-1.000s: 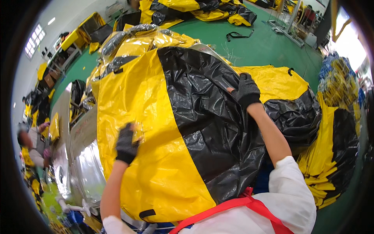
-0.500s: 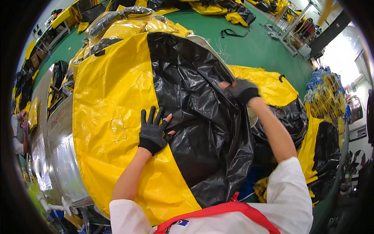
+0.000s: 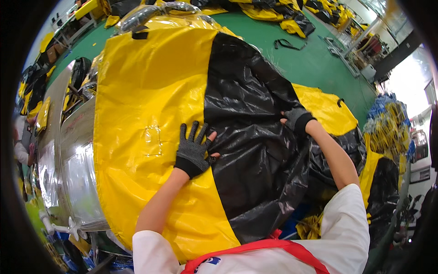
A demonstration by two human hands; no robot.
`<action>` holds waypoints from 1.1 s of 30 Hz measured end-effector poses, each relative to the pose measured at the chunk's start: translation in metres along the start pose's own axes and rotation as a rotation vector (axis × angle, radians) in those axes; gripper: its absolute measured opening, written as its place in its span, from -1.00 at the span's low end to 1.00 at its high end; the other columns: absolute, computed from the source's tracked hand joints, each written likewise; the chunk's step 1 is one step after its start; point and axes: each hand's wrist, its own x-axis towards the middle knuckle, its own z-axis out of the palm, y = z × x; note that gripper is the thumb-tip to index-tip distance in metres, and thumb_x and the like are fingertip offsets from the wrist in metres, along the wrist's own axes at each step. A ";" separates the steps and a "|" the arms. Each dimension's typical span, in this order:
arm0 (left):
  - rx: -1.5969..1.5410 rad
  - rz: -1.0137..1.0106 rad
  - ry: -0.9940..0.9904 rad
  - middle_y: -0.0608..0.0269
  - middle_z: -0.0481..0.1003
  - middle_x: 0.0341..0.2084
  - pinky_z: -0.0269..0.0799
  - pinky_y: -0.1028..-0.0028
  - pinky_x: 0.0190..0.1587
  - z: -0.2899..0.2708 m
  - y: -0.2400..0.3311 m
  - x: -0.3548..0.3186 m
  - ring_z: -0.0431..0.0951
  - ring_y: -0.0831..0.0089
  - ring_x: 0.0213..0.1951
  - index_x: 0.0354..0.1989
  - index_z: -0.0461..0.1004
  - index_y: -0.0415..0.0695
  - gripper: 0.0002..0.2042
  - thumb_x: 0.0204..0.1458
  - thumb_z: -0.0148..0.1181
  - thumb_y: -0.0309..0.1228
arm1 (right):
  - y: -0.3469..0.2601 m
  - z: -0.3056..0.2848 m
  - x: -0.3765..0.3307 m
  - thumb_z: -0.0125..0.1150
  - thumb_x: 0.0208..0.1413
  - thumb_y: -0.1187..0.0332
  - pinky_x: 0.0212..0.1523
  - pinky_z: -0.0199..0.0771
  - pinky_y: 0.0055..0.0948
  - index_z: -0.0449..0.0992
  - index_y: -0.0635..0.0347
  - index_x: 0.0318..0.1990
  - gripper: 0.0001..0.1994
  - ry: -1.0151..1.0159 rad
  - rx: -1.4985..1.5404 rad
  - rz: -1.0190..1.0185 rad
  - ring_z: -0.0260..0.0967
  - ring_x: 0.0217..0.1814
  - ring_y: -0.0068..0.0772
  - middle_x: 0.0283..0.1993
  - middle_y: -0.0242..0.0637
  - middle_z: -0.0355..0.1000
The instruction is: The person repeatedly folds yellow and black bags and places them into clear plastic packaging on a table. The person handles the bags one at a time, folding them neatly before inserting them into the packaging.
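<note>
Sheet point(image 3: 150, 114) of yellow and black plastic looks soft and slippery; left hand point(image 3: 195, 148) lies flat with spread fingers, right hand point(image 3: 295, 118) grips a fold.

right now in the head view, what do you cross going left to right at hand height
shiny metal drum → yellow panel → left hand → black panel → right hand → green floor → blue and yellow bundle

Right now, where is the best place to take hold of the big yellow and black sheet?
Probably the yellow and black sheet is best gripped at its loose near hem, from the person's side: on top it lies taut under the flat left hand, while the right hand presses crinkled black film.
</note>
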 end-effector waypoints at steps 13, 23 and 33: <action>-0.029 0.115 -0.074 0.19 0.03 0.27 -0.39 -0.20 0.22 0.011 0.010 0.013 -0.11 0.02 0.30 0.14 0.29 0.03 -0.38 -0.07 0.01 0.10 | -0.089 -0.153 0.159 0.06 0.05 0.35 -0.27 0.41 -0.22 0.45 0.15 -0.21 -0.83 1.322 0.417 -0.244 0.40 -0.27 -0.03 -0.30 -0.15 0.45; 0.072 0.099 0.038 0.03 0.24 0.13 0.05 0.00 0.16 -0.011 -0.021 -0.028 0.21 0.01 0.16 0.09 0.33 -0.03 -0.51 0.00 0.05 -0.08 | -0.109 0.039 -0.167 0.00 -0.09 0.40 -0.50 0.35 -0.23 0.21 -0.11 0.21 -0.41 0.180 0.318 -0.656 0.33 -0.51 -0.19 -0.50 -0.21 0.32; 0.223 -0.389 -0.097 0.01 0.26 0.11 0.09 0.12 0.16 -0.048 -0.040 -0.300 0.23 0.04 0.15 0.09 0.33 -0.04 -0.57 0.05 0.03 -0.18 | -0.128 -0.014 -0.172 0.00 -0.07 0.45 0.08 0.22 0.03 0.45 -0.22 0.00 -0.58 0.453 0.346 -0.623 0.28 0.09 -0.06 -0.04 -0.17 0.39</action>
